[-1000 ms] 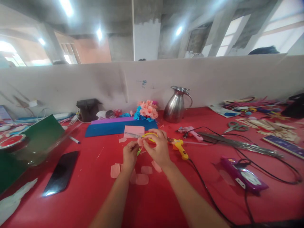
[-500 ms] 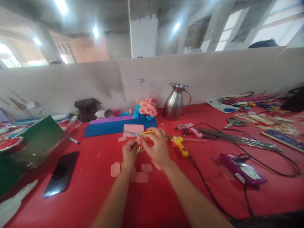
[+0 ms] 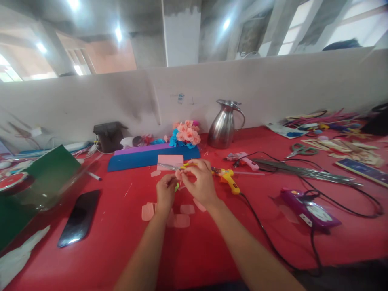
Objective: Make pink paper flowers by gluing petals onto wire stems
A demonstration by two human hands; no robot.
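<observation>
A small pink crepe-paper petal (image 3: 178,174) is held up between both hands above the table. My left hand (image 3: 165,193) is closed in a pinch at its left edge, the fingertips partly hidden. My right hand (image 3: 200,182) pinches the petal from the right with thumb and forefinger. Just behind the right fingers lies a pair of scissors (image 3: 169,166) with yellow handles, blades pointing left over a pink paper pad (image 3: 170,159). A bright green bit (image 3: 177,187) shows under the hands. Loose pink paper pieces (image 3: 182,220) lie below them on the red table (image 3: 194,258).
A yellow glue gun (image 3: 230,181) with a black cord lies to the right, near a purple power strip (image 3: 312,210). Behind stand a steel jug (image 3: 222,125) and pink paper flowers (image 3: 188,133). A black phone (image 3: 79,218) lies left; green-handled scissors (image 3: 303,149) lie far right.
The view has tilted down slightly. Both hands keep their pinch on the petal, with only a slight shift of the fingers.
</observation>
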